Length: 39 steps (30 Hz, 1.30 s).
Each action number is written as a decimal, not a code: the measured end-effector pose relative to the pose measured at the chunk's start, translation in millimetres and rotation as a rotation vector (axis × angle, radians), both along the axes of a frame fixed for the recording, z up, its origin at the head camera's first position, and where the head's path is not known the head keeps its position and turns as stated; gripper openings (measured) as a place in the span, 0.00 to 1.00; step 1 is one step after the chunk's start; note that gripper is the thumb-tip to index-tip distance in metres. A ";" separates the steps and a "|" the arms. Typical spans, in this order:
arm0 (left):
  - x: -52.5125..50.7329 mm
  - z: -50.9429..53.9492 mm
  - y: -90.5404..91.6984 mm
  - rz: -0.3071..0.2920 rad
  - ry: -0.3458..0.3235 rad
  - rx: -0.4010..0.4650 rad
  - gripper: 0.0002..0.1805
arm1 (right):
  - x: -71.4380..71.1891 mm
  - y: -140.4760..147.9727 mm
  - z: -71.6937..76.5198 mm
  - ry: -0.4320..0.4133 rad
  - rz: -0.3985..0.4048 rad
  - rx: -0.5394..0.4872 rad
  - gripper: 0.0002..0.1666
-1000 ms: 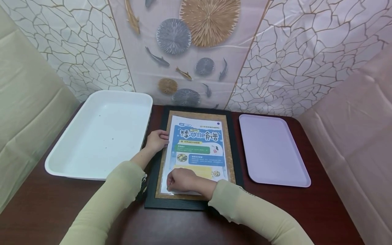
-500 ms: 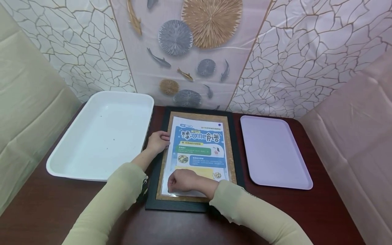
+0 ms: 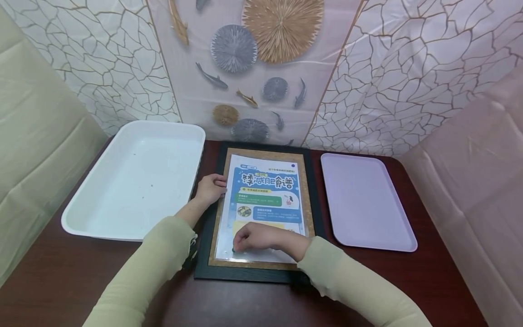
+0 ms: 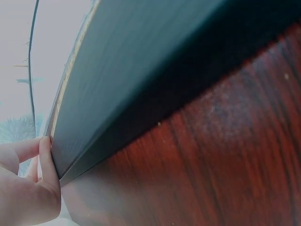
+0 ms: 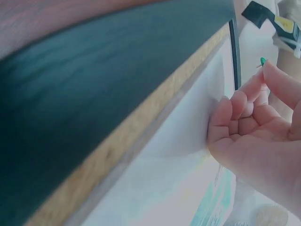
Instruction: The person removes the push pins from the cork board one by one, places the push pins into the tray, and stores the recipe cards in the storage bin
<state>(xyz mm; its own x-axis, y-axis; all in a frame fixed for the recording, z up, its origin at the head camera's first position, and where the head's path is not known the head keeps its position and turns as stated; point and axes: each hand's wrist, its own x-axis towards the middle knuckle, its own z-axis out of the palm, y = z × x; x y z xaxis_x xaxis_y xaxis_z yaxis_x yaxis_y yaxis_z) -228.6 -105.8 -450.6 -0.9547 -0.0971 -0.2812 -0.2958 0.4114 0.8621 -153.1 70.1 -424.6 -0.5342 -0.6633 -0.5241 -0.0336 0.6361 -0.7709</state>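
A printed poster (image 3: 267, 190), mostly blue and white, lies on a cork board (image 3: 312, 229) with a black frame (image 3: 233, 274). My right hand (image 3: 259, 236) is over the poster's lower part. Between its thumb and index finger it pinches a green push pin (image 5: 263, 61), whose thin metal point shows in the right wrist view. The other fingers are curled. My left hand (image 3: 210, 188) rests at the left side of the frame, its fingertips at the poster's left edge. A small dark purple dot (image 3: 293, 165), perhaps a pin head, marks the poster's upper right corner.
A white deep tray (image 3: 135, 181) stands left of the board, close to my left forearm. To the right lies a flat lilac tray (image 3: 367, 202). Both are on a dark red-brown table (image 3: 229, 304), with a patterned cloth (image 3: 253, 68) hanging behind.
My right hand has shifted right from near the poster's lower left corner, and the green push pin now shows at its fingertips. The left hand has kept its place.
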 end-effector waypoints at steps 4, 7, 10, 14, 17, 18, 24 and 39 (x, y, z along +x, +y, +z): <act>0.8 0.0 -0.3 -0.003 0.009 -0.001 0.19 | -5.2 10.7 0.0 0.005 -0.042 0.019 0.08; 1.3 -0.2 -0.6 -0.006 0.011 -0.002 0.19 | -8.6 19.2 0.3 0.017 -0.060 0.043 0.08; 1.3 -0.7 -0.8 -0.005 0.012 0.001 0.20 | -11.7 27.8 1.0 0.015 -0.077 0.045 0.09; 1.3 -0.6 -0.8 -0.004 0.008 -0.001 0.20 | -16.0 40.3 4.6 0.017 -0.097 0.039 0.10; 1.1 0.0 -0.9 -0.005 0.007 -0.002 0.19 | -20.2 50.7 10.6 0.014 -0.135 0.035 0.11; 1.0 0.1 -0.9 -0.004 0.008 -0.002 0.19 | -21.8 54.4 12.5 0.017 -0.149 0.033 0.12; 0.7 -0.4 -0.3 -0.001 0.007 0.002 0.19 | -31.3 77.0 22.5 0.030 -0.250 0.012 0.16; 0.8 -1.5 -0.3 0.001 0.022 -0.010 0.19 | -60.1 150.2 35.7 0.096 -0.460 0.012 0.24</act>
<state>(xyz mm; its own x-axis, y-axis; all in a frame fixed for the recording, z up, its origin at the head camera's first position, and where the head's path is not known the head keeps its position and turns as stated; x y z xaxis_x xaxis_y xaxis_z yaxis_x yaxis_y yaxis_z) -227.8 -106.1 -452.1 -0.9605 -0.1006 -0.2596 -0.2775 0.4197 0.8642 -213.2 220.3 -389.0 -0.8178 -0.3405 -0.4640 0.1833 0.6101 -0.7708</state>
